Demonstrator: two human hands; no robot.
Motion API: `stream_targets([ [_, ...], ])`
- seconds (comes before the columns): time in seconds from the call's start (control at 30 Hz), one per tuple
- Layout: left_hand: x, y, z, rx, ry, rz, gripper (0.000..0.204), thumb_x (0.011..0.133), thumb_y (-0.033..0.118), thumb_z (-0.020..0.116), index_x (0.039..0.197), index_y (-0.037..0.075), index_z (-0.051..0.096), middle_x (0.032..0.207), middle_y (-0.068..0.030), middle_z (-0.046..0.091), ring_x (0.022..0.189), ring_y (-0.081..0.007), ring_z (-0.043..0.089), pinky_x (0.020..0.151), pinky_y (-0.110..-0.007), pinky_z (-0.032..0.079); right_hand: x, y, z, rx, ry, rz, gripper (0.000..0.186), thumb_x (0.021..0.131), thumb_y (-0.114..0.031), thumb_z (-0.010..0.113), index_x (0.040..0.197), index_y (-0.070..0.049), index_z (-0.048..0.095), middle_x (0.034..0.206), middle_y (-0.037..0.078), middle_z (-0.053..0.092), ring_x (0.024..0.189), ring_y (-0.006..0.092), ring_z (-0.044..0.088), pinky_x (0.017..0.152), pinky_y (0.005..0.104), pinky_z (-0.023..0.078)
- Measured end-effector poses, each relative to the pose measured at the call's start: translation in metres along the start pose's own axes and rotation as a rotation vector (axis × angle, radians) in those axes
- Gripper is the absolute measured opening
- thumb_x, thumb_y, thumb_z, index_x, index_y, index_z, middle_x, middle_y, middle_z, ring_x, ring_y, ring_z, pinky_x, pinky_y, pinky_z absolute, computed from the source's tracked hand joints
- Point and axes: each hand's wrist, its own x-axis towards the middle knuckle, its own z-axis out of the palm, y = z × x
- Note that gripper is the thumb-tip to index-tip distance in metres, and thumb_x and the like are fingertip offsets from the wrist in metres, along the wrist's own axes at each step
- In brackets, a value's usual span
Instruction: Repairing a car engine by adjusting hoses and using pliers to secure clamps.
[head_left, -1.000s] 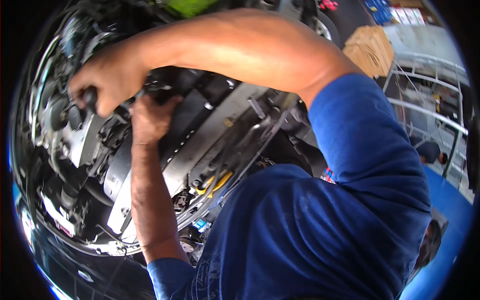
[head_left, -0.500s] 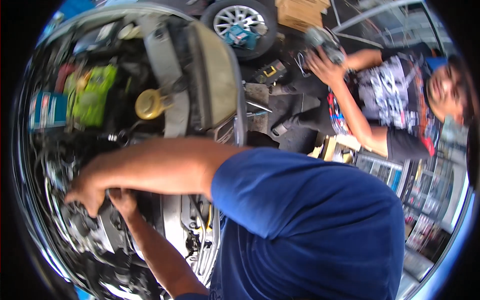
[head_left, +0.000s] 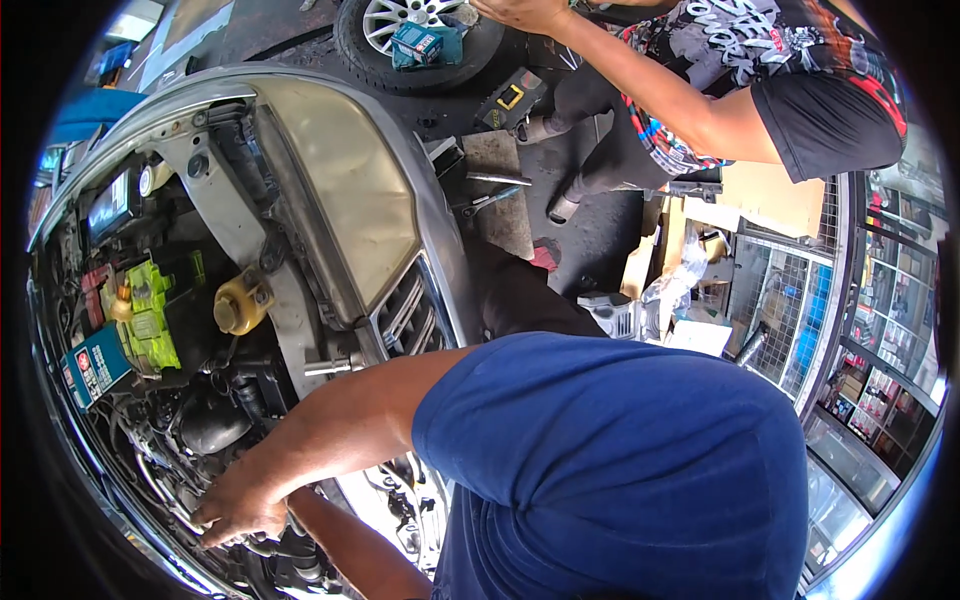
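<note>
Deep in the car's engine bay, my right hand (head_left: 240, 508) reaches down with its fingers bent close together among hoses and metal parts. What those fingers hold, if anything, is hidden beneath them. My left forearm (head_left: 350, 548) comes in below the right one, and its hand is covered by the right hand. A rounded black engine part (head_left: 212, 422) lies just above my right hand. Farther up are a yellowed fluid reservoir (head_left: 240, 305) and a bright green part (head_left: 152, 310). On the front panel near my right forearm rests a chrome cylindrical tool (head_left: 335, 367).
A teal box (head_left: 98, 365) sits in the bay by the green part. The clouded headlight (head_left: 340, 190) and grille (head_left: 410, 315) edge the car. Beyond are a wheel (head_left: 420, 45) bearing another small box, a co-worker's arm (head_left: 660, 90), a toolbox (head_left: 510, 98) and shelving (head_left: 880, 320).
The view has shifted. My right hand has moved lower in the picture and now covers the left hand, which showed beside it earlier. The co-worker's held object has left the picture.
</note>
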Motion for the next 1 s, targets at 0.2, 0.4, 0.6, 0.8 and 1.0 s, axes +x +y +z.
stream_targets([
  [0.2, -0.003, 0.015, -0.028, 0.023, 0.132, -0.073, 0.049, 0.091, 0.026, 0.064, 0.127, -0.004, 0.048, 0.119, -0.0208, 0.059, 0.105, -0.0333, 0.06, 0.09, -0.042, 0.048, -0.027, -0.02, -0.025, 0.279, 0.109, 0.112, 0.076, 0.065, -0.023, 0.077, 0.134, -0.009, 0.049, 0.116, 0.013, 0.061, 0.111, 0.0347, 0.057, 0.092, 0.0453, 0.049],
  [0.4, -0.007, 0.037, -0.027, -0.055, 0.213, -0.176, 0.045, 0.087, 0.012, 0.062, 0.127, -0.004, 0.048, 0.117, -0.0223, 0.06, 0.103, -0.0336, 0.062, 0.087, -0.041, 0.05, -0.069, -0.06, -0.048, 0.541, 0.049, 0.468, 0.056, 0.071, -0.016, 0.077, 0.123, -0.005, 0.057, 0.1, 0.013, 0.067, 0.095, 0.0267, 0.065, 0.081, 0.038, 0.051],
  [0.6, -0.102, 0.037, -0.05, -0.004, 0.118, -0.124, 0.039, 0.087, 0.005, 0.053, 0.123, -0.008, 0.046, 0.093, -0.0211, 0.058, 0.082, -0.0367, 0.057, 0.076, -0.044, 0.047, -0.12, -0.103, -0.06, 0.348, -0.153, 0.783, 0.09, 0.076, -0.03, 0.084, 0.145, -0.01, 0.03, 0.12, 0.017, 0.062, 0.104, 0.029, 0.064, 0.092, 0.038, 0.051],
  [0.8, -0.137, 0.049, -0.068, -0.019, 0.069, -0.346, 0.037, 0.083, 0.008, 0.052, 0.116, -0.007, 0.047, 0.096, -0.0258, 0.055, 0.086, -0.0415, 0.054, 0.078, -0.049, 0.044, -0.216, -0.145, -0.09, 0.148, -0.122, 0.939, 0.075, 0.087, -0.04, 0.073, 0.14, -0.003, 0.036, 0.126, 0.022, 0.059, 0.105, 0.0307, 0.065, 0.094, 0.0406, 0.053],
  [1.0, -0.13, 0.068, -0.058, 0.14, -0.017, -0.488, 0.038, 0.076, 0.006, 0.05, 0.111, -0.009, 0.051, 0.101, -0.0307, 0.055, 0.098, -0.0499, 0.052, 0.087, -0.053, 0.041, -0.326, -0.202, -0.132, -0.113, -0.001, 1.073, 0.062, 0.087, -0.035, 0.072, 0.132, 0.0, 0.048, 0.116, 0.02, 0.065, 0.098, 0.0285, 0.068, 0.088, 0.0387, 0.053],
])
